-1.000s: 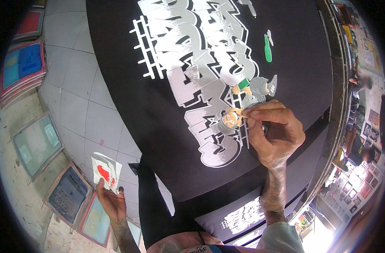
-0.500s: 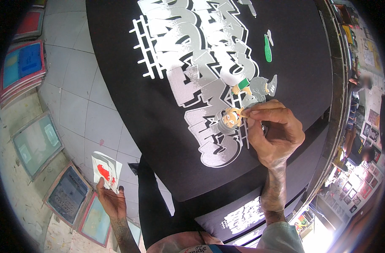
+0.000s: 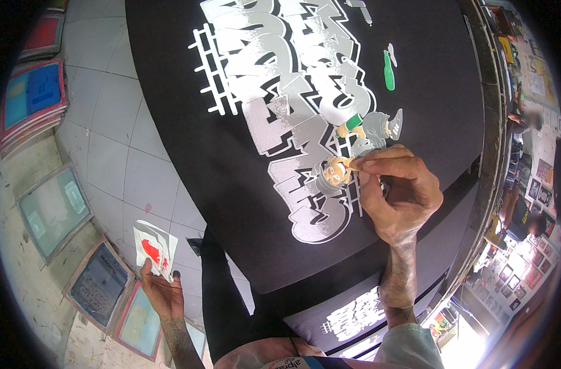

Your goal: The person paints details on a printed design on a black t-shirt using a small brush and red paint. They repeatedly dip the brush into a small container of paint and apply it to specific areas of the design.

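Black fabric (image 3: 415, 117) lies spread in front of me, printed with big white and silver graffiti lettering (image 3: 265, 126) and a small cartoon figure (image 3: 336, 172). My right hand (image 3: 403, 190) is closed in a pinch, thumb and forefinger at the figure's neck beside a small red patch. Whatever sits between those fingertips is too small and covered to make out. Low on the left, away from the fabric, my left hand (image 3: 160, 292) grips a folded white paper (image 3: 154, 249) smeared with red paint.
Framed screens (image 3: 53, 209) lean along the left wall, with a stack of red-edged frames (image 3: 35, 101) farther up. Grey floor tiles (image 3: 124, 160) lie between. Another black printed piece (image 3: 348, 323) is just below. Two people are at the far right.
Almost nothing differs. My right hand has shifted very slightly at the printed figure; the left hand and its paper stay in place.
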Action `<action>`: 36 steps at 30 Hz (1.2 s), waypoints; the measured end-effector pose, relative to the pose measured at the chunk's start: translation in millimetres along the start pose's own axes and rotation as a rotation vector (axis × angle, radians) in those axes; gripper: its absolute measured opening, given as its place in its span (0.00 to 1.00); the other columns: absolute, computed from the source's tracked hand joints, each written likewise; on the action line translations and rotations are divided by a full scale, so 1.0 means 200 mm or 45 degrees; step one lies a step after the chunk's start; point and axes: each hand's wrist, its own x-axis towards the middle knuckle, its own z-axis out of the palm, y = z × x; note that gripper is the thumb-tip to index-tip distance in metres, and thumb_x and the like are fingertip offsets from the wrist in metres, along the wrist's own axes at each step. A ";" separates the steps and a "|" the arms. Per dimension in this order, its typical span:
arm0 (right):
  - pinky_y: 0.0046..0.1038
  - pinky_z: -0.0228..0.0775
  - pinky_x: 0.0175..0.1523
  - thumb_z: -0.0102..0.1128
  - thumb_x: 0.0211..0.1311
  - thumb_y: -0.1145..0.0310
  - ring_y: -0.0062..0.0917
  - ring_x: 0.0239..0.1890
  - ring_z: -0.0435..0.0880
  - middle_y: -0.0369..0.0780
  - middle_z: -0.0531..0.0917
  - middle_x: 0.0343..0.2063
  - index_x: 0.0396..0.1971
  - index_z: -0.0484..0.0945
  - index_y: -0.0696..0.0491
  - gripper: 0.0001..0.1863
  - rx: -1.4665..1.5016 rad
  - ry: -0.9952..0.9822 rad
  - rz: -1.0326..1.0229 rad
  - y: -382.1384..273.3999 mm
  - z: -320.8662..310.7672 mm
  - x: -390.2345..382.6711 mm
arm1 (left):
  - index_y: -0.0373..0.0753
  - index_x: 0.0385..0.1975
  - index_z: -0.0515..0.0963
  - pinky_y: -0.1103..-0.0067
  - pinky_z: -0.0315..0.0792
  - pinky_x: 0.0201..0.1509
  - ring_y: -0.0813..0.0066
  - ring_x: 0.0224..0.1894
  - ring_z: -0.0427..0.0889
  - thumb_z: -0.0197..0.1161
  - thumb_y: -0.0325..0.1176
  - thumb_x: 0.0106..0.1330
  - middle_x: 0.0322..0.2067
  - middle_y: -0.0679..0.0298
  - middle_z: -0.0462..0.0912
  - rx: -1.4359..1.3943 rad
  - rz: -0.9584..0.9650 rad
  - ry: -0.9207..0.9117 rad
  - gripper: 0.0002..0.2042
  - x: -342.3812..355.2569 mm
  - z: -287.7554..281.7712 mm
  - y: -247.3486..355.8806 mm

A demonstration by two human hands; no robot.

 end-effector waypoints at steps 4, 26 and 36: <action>0.25 0.81 0.39 0.65 0.45 0.86 0.26 0.32 0.89 0.45 0.88 0.29 0.30 0.83 0.62 0.10 0.008 0.005 0.003 0.00 0.00 0.00 | 0.42 0.52 0.75 0.76 0.76 0.38 0.78 0.44 0.82 0.65 0.47 0.68 0.47 0.65 0.83 0.040 -0.020 0.060 0.20 0.00 0.02 0.01; 0.24 0.81 0.37 0.65 0.44 0.86 0.26 0.31 0.88 0.45 0.88 0.28 0.30 0.83 0.63 0.10 0.010 -0.010 -0.037 0.00 0.00 0.00 | 0.40 0.52 0.75 0.76 0.79 0.35 0.75 0.42 0.85 0.66 0.44 0.68 0.46 0.62 0.84 -0.027 0.013 0.028 0.19 -0.01 0.02 0.01; 0.23 0.79 0.35 0.67 0.42 0.86 0.25 0.30 0.87 0.45 0.87 0.28 0.30 0.83 0.63 0.11 0.005 -0.022 -0.035 -0.02 0.01 0.00 | 0.40 0.52 0.76 0.77 0.80 0.35 0.76 0.41 0.85 0.65 0.44 0.68 0.45 0.63 0.85 -0.028 -0.012 0.067 0.18 0.00 0.03 0.02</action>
